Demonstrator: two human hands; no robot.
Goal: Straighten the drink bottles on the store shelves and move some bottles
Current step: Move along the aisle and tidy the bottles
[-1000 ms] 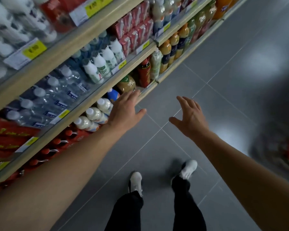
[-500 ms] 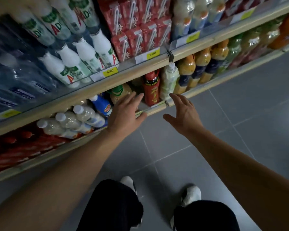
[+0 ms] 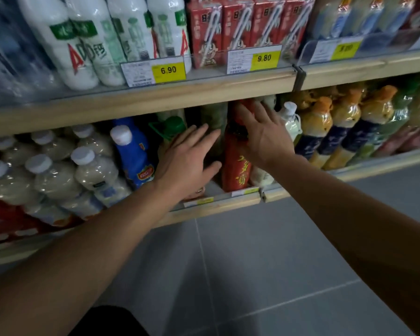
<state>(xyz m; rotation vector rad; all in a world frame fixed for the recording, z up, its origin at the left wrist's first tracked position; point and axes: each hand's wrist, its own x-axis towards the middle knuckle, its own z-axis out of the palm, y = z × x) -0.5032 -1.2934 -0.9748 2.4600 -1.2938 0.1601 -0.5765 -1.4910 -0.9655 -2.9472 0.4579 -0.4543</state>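
Note:
On the lower shelf (image 3: 216, 208) a red bottle with gold writing (image 3: 235, 166) stands at the front edge. My right hand (image 3: 264, 137) reaches over its top with fingers spread, touching or just in front of it. My left hand (image 3: 187, 158) is spread flat in front of a green-capped bottle (image 3: 172, 127), covering most of its body. A blue bottle with a white cap (image 3: 131, 154) stands left of it, and a pale white-capped bottle (image 3: 290, 120) stands right of the red one. Neither hand grips anything.
Cloudy white-capped bottles (image 3: 83, 170) crowd the lower shelf at the left; orange-and-blue bottles (image 3: 325, 132) fill the right. The upper shelf (image 3: 204, 90) carries white milk bottles (image 3: 87, 44) and red cartons (image 3: 240, 25) behind price tags. Grey tiled floor (image 3: 264, 263) lies below.
Both hands have moved forward into the lower shelf; the view has dropped closer. The right hand now reaches the red bottle's top and the left covers the green-capped bottle.

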